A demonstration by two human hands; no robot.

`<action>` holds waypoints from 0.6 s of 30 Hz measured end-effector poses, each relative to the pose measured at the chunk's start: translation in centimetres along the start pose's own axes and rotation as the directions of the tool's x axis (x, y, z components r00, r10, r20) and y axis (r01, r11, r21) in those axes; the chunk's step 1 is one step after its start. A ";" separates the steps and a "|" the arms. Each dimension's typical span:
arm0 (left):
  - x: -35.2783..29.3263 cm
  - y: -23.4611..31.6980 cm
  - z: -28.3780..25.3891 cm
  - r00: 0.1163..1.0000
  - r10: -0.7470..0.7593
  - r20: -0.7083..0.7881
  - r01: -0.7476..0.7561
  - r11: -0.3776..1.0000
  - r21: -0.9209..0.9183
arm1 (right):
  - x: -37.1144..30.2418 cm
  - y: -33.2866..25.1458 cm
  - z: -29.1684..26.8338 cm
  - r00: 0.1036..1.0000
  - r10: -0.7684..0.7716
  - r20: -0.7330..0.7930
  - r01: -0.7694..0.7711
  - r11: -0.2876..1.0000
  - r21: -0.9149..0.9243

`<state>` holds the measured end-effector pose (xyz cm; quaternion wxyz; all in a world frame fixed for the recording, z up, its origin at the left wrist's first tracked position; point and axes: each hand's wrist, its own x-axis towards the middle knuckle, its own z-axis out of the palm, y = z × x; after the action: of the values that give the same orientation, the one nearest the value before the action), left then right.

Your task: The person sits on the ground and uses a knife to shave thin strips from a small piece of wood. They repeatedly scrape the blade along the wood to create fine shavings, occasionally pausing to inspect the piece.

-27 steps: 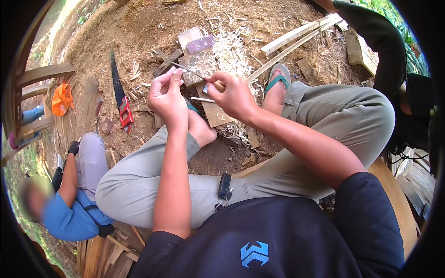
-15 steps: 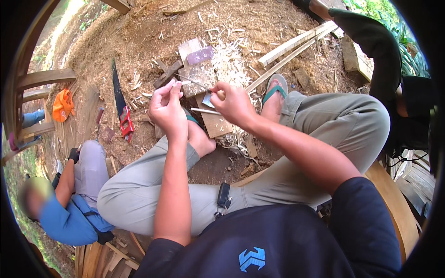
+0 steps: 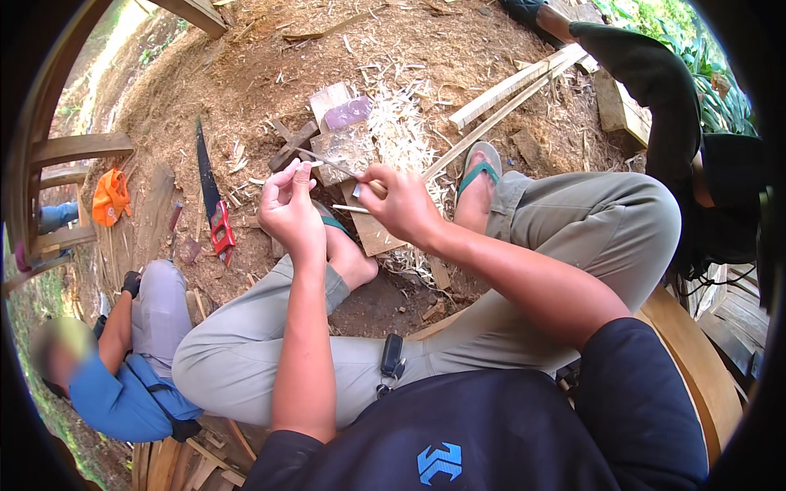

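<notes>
My right hand (image 3: 393,204) is closed round the pale wooden handle of a thin-bladed metal tool (image 3: 329,162). Its slim grey shaft points up and left, passing close to the fingertips of my left hand (image 3: 291,204). My left thumb and fingers are pinched together; a small pale bit seems to show at their tips, too small to name. Beneath my right hand a pale thin stick (image 3: 350,209) sticks out to the left. Below both hands lie a wooden board (image 3: 378,229) and a wood block (image 3: 344,151) with a purple-faced piece (image 3: 348,113) behind it.
A red-handled handsaw (image 3: 214,196) lies on the ground at the left, near an orange cloth (image 3: 111,198). Wood shavings (image 3: 401,123) cover the ground ahead. Long wooden strips (image 3: 516,98) lie at right. One person (image 3: 123,385) sits at lower left; another's dark-clothed leg (image 3: 655,74) is at upper right.
The tool's shaft has dropped slightly and shifted left with my right hand. My left hand has moved a little down and left, its fingers still pinched.
</notes>
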<state>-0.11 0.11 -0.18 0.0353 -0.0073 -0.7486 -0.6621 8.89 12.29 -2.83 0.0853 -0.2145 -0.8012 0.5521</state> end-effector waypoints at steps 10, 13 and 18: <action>0.1 0.0 -0.2 0.999 -0.003 0.048 0.000 0.999 0.052 | 0.5 0.8 -0.8 0.950 0.295 0.098 -0.291 0.955 -0.052; -0.1 0.0 -0.1 0.999 -0.015 0.051 0.013 0.999 0.035 | 0.5 1.4 -0.6 0.995 0.087 0.038 -0.085 0.995 -0.044; 0.0 -0.2 0.1 0.999 0.033 0.013 -0.033 0.999 0.002 | 0.7 2.0 -0.9 0.983 0.184 0.006 -0.181 0.974 -0.139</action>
<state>-0.13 0.21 -0.38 0.0415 -0.0240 -0.7493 -0.6605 9.13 13.97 -4.41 0.0118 -0.2874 -0.8151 0.5028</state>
